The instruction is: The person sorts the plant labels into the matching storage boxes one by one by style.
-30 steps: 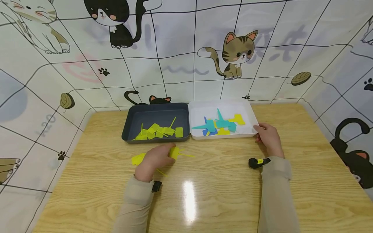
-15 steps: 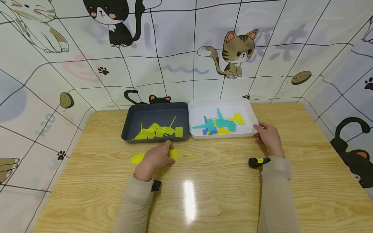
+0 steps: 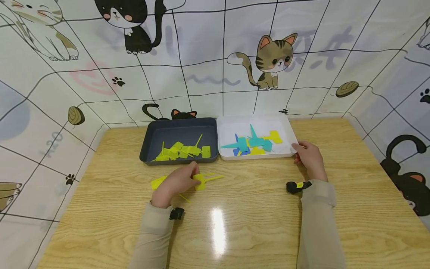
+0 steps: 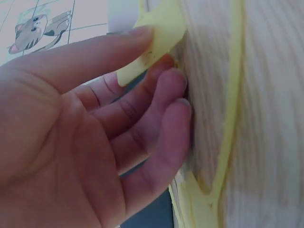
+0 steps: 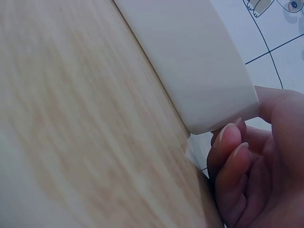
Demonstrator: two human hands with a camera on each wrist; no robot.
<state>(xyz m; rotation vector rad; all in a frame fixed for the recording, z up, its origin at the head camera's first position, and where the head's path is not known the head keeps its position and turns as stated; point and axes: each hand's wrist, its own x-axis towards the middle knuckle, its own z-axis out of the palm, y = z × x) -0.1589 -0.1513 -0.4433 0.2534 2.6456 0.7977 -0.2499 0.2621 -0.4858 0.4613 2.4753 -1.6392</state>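
Note:
My left hand (image 3: 176, 183) pinches a yellow plastic tag (image 3: 199, 182), a flat square head with a thin stem, between thumb and fingers just above the table. In the left wrist view the thumb lies over this tag (image 4: 164, 33), and the other fingers are bent beneath. Another yellow tag (image 3: 158, 182) lies on the table, partly hidden by this hand; its thin stem shows below. My right hand (image 3: 310, 158) holds the front right corner of the white tray (image 3: 268, 157), thumb at the rim and fingers against the outside, as the right wrist view shows.
The dark grey tray (image 3: 183, 129) stands against the white one and holds several yellow tags (image 3: 179, 150). Turquoise tags (image 3: 256, 142), blue tags (image 3: 242, 152) and yellow ones lie mixed in the white tray. A cat-patterned wall covering (image 3: 201, 82) rises behind the wooden table (image 3: 255, 216).
The left hand has drawn back slightly from the grey tray and turned a little, and the pinched tag has tilted with it. The right hand and both trays have not moved.

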